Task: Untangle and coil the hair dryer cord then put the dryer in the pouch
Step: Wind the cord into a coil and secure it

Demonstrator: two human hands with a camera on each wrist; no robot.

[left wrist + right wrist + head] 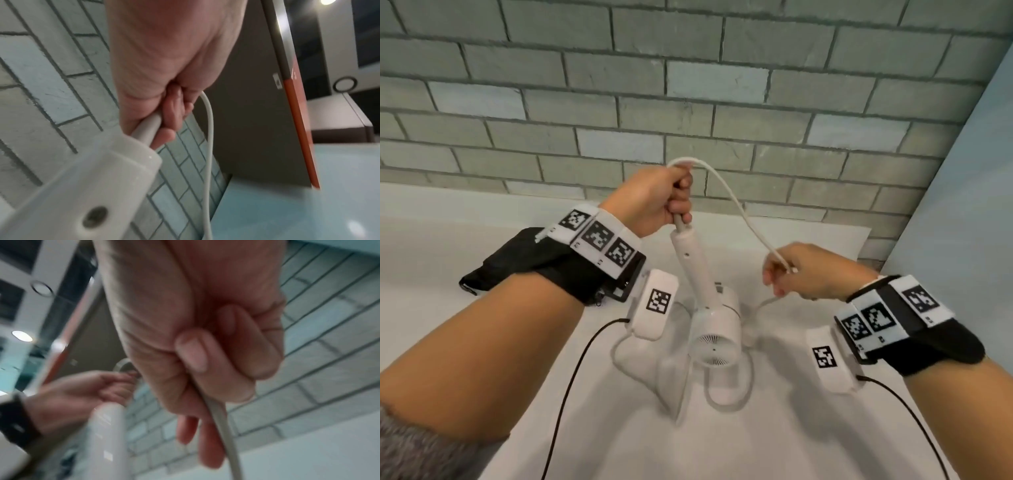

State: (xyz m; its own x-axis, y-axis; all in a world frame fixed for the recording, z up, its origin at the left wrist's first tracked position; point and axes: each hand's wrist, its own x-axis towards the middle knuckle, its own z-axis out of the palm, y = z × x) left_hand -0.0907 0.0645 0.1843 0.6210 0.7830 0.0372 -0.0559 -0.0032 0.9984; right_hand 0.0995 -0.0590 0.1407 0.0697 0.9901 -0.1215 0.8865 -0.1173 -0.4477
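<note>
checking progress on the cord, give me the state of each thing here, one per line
hair dryer: hanging head down, lifted by the top of its handle
cord: uncoiled, arcs between the hands, rest lies looped on the white surface
left hand: grips the cord's thick base at the handle end
right hand: pinches the cord further along
black pouch: lying flat behind the left wrist, dryer not in it
</note>
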